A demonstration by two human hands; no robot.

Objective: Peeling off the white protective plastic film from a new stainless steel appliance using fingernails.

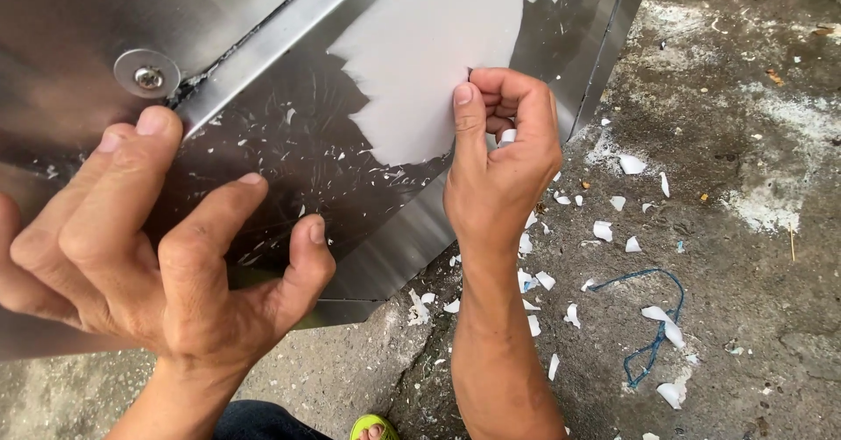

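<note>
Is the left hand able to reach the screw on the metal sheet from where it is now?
Probably yes. The left hand lies spread on the metal sheet, and the screw sits just above its fingertips with nothing between them. The right hand is busy at the white film, off to the side.

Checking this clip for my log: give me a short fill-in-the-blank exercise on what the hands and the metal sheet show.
1. The right hand pinches the torn edge of the ____ film.
2. The left hand lies spread on the ____ sheet.
3. A ____ cord lies on the ground among white scraps.

Missing words: white; metal; blue
</note>
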